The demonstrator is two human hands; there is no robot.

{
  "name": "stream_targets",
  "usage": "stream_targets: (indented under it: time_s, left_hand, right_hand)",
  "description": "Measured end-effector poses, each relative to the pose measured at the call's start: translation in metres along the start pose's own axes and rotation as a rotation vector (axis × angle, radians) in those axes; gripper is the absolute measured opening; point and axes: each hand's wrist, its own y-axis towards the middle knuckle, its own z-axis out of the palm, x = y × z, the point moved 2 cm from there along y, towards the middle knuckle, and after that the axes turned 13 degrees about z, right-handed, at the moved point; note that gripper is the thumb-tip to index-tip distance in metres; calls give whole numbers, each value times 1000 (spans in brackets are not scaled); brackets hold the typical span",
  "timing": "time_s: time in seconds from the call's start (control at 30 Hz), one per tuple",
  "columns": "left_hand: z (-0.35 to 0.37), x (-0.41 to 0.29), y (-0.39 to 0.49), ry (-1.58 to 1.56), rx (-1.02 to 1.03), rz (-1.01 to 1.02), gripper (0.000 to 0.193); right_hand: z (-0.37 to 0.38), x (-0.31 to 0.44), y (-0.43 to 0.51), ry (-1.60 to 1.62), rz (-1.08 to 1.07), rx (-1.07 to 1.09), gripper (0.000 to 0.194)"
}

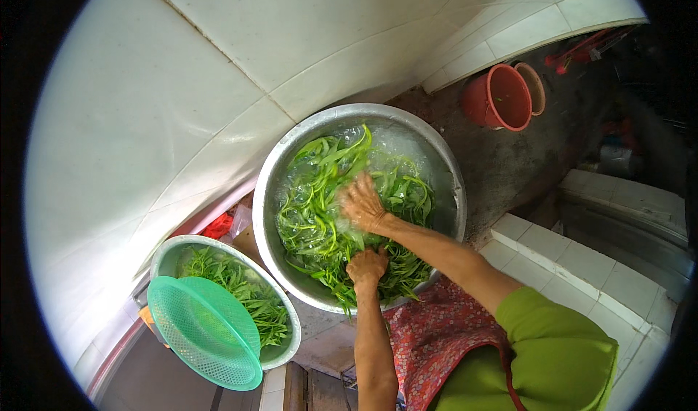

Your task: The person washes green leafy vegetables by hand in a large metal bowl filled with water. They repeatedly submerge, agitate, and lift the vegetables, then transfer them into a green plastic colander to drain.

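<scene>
A large round metal basin (452, 193) holds water and a mass of long-leaved greens (322, 214). My right hand (362, 202), slightly blurred, is at the middle of the basin with its fingers spread among the greens and splashing water. Just below it in the view, my left hand (368, 266) rests knuckles up on the greens near the basin's near side; its fingertips are hidden, so its grip is unclear. Some stems hang over the near rim.
At the lower left, a smaller metal basin (294, 323) holds more greens, with a green plastic colander (218, 345) tilted over it. Red plastic bucket (510, 97) stands at the upper right. A tiled wall (191, 83) rises beside the large basin; a tiled ledge (567, 258) lies right.
</scene>
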Motion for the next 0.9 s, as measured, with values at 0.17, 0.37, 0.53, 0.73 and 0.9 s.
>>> stream_targets:
  time_s: [0.17,0.37,0.53,0.73,0.9]
  left_hand:
    - [15,3,2,-89,-28,82,58]
    - [31,12,11,-53,-458,325,51]
    - [29,-5,-8,-67,-62,3,58]
    - [16,-23,-24,-101,-205,-28,60]
    - [24,-14,-19,-84,-260,21,61]
  right_hand:
    - [-13,11,12,86,154,394,47]
    - [-44,91,-17,221,-124,81,56]
    - [-9,57,-18,448,18,353,50]
    - [-18,28,-18,-21,-467,133,41]
    - [-9,40,-25,23,-80,222,40]
